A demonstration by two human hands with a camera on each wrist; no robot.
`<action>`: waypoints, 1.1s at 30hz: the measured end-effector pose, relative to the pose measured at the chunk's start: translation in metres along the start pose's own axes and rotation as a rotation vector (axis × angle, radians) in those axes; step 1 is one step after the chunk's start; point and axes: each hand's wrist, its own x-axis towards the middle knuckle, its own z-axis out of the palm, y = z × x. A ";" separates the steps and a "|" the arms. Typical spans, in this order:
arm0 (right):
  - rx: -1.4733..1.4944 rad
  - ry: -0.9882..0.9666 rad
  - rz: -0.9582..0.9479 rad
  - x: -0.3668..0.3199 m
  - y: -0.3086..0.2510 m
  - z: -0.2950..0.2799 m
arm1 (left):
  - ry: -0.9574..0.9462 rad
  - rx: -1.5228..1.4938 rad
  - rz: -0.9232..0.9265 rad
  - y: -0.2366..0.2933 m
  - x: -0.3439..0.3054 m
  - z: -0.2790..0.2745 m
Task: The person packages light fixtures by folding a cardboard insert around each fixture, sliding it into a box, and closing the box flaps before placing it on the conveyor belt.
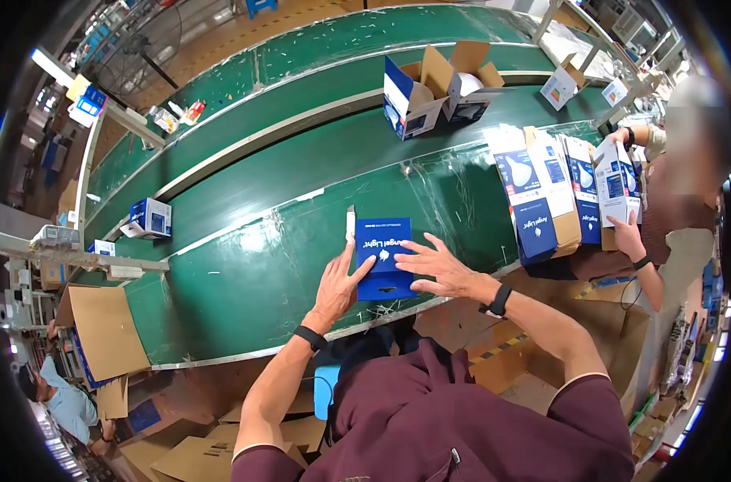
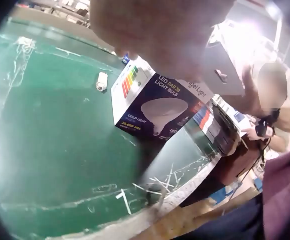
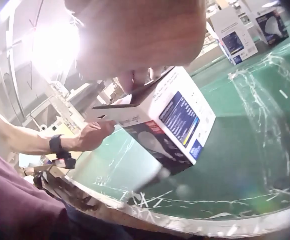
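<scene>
A blue and white light bulb box (image 1: 384,233) marked Angel Light stands on the green work table in front of me. Its side panel (image 2: 162,107) carries a bulb picture and the words LED PAR 38. Toward my body, the slotted blue flap (image 1: 388,287) sticks out from the top. My left hand (image 1: 335,283) lies along the box's left side, index finger straight and thumb over the top. The right hand (image 1: 445,271) has its fingers spread, their tips at the top's right edge. A small white object (image 2: 102,81) lies beyond the box.
Several flat and folded bulb cartons (image 1: 534,177) are piled at the right, where another person's hand (image 1: 625,234) holds one. Two opened boxes (image 1: 413,100) stand farther back. A small box (image 1: 150,218) sits at the left, near a large brown carton (image 1: 104,333). Plastic scraps litter the table's near edge.
</scene>
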 end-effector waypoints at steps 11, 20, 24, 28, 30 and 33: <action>-0.040 0.150 0.068 0.032 0.021 0.005 | 0.192 -0.084 -0.008 0.014 -0.001 0.009; -0.020 0.153 -0.131 0.038 0.025 0.006 | 0.367 -0.134 -0.084 0.021 -0.010 0.031; -0.009 0.087 -0.159 0.021 0.026 0.017 | 0.305 -0.053 -0.009 0.010 -0.013 0.022; 0.122 0.032 -0.096 0.008 0.042 0.017 | 0.297 -0.123 -0.053 0.022 -0.013 0.016; -0.007 0.094 -0.017 0.024 0.022 -0.002 | 0.293 -0.212 -0.127 0.033 -0.007 0.017; -0.036 0.040 0.062 0.050 0.021 -0.003 | 0.275 -0.250 -0.143 0.036 -0.004 0.019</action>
